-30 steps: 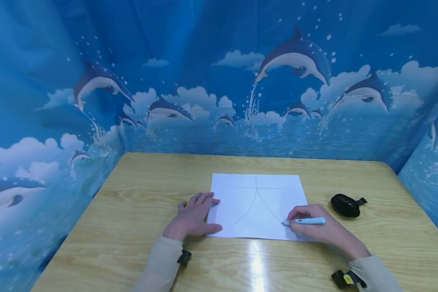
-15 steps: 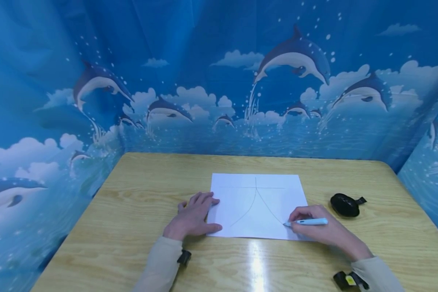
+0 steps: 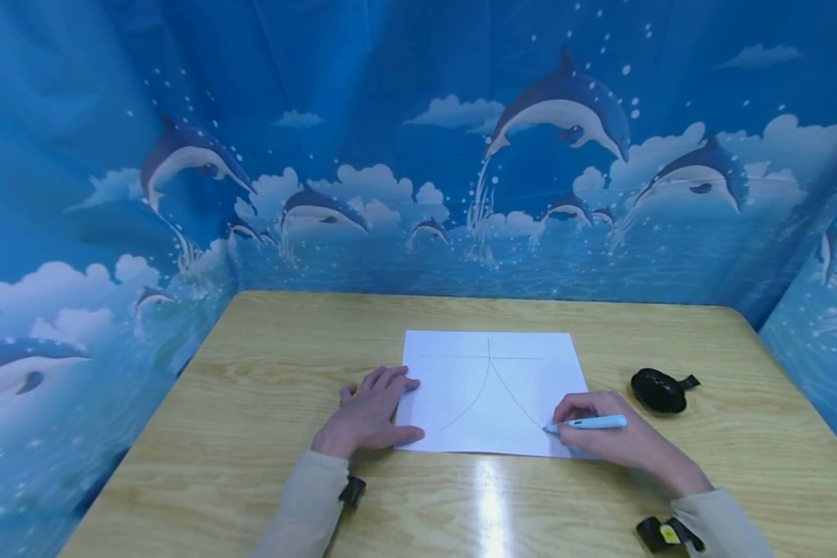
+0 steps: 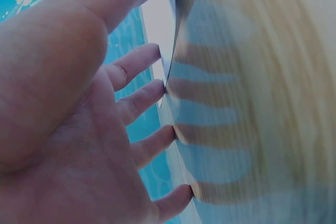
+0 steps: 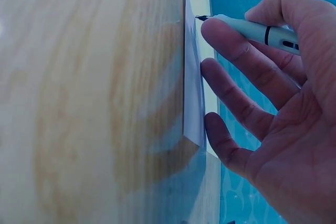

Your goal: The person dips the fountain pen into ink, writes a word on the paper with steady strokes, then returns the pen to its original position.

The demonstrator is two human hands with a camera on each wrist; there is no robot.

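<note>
A white sheet of paper (image 3: 474, 403) lies on the wooden table, marked with a thin cross near its top and two curved lines spreading downward from it. My right hand (image 3: 603, 426) pinches a light blue fountain pen (image 3: 600, 422), its nib at the lower end of the right-hand curve. In the right wrist view, the dark nib of the pen (image 5: 252, 29) meets the paper (image 5: 194, 77), and the other fingers rest along the sheet. Spread fingers of my left hand (image 3: 370, 415) rest on the paper's left edge; the left wrist view shows them extended, fingertips down, holding nothing.
A black oval case (image 3: 659, 390) with a short tab lies right of the paper. The wooden table (image 3: 272, 349) reaches back to a blue curtain (image 3: 404, 155) printed with dolphins. Small black devices are strapped at both wrists.
The pen and my right hand have shifted slightly right and down, and the right curve is a little longer. My left hand stays in place.
</note>
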